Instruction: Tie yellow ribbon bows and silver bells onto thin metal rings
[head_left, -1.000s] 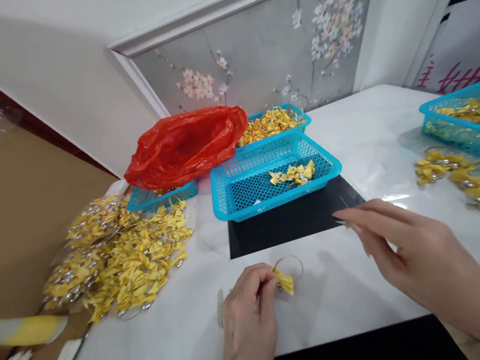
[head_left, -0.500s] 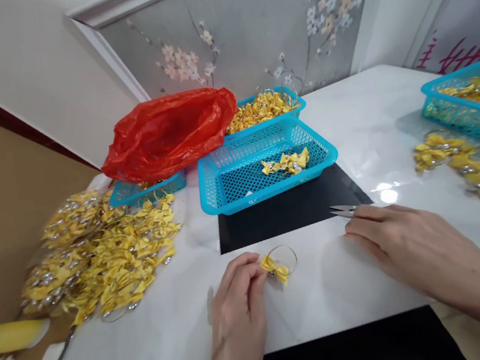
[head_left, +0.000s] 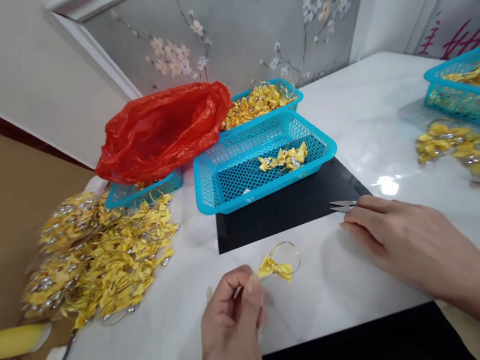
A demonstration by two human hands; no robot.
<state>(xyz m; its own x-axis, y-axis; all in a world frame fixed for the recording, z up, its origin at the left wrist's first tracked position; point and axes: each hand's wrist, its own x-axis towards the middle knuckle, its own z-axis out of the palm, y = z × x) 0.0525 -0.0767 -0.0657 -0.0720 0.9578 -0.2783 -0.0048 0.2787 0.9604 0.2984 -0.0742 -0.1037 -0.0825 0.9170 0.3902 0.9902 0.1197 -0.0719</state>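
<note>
My left hand [head_left: 234, 319] pinches a small yellow ribbon bow [head_left: 275, 268] with a thin gold loop, held just above the white table near its front edge. My right hand [head_left: 392, 235] rests on the table to the right, fingers over a small pair of metal snips [head_left: 342, 207] whose tips stick out at the edge of a black mat [head_left: 289, 208]. Whether the fingers grip the snips is not clear.
A blue basket [head_left: 224, 191] behind the mat holds a few bows. A red plastic bag [head_left: 160, 131] lies over another basket, a third full one stands behind. A large heap of bows [head_left: 102, 255] lies left; more bows and a basket [head_left: 462, 95] sit right.
My right hand has come down onto the table and onto the snips. My left hand has lifted the bow slightly and drawn back toward me. The view has shifted a little.
</note>
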